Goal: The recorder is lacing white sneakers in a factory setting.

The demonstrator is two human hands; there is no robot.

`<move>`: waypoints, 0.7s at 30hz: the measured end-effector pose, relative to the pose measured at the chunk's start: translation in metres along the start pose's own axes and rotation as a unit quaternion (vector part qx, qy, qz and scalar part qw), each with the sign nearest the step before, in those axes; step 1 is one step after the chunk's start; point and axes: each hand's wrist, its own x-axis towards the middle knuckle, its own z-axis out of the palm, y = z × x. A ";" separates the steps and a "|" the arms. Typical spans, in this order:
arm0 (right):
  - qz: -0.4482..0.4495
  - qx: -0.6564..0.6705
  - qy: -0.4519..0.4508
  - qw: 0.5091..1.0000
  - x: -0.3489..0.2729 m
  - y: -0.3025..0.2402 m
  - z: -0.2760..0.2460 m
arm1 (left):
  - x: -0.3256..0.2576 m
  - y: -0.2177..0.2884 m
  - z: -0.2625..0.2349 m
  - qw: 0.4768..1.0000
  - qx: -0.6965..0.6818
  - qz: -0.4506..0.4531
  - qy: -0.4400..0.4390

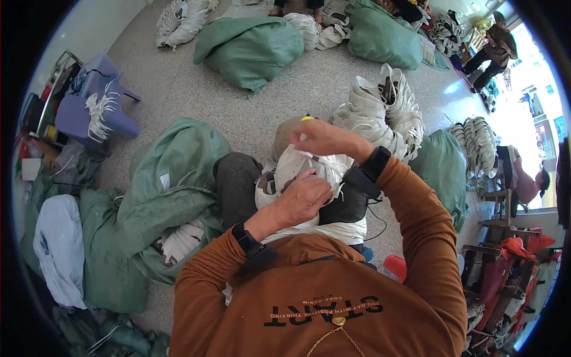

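Hands working on a white shoe upper held on our lap.

White shoe upper rests on our knees; our left hand lies closed over it, pressing it down, while our right hand is raised just above, fingers pinched narrow on a thin white lace. We judge this piece about midway. Finished-looking white uppers pile just beyond it; green sacks beside us suggest plenty left.
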 end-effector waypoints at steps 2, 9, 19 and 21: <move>0.017 0.046 0.006 0.999 0.017 -0.015 -0.001 | -0.004 -0.002 0.006 1.000 0.001 0.008 0.021; 0.016 0.006 -0.003 1.000 -0.004 -0.006 -0.017 | -0.007 -0.002 0.003 1.000 -0.010 -0.005 0.020; -0.039 -0.067 0.007 0.997 -0.020 0.017 0.003 | -0.004 0.001 0.004 1.000 -0.021 -0.009 0.011; -0.045 -0.078 0.009 0.996 -0.015 0.011 0.001 | -0.004 0.001 0.003 1.000 -0.020 -0.013 0.014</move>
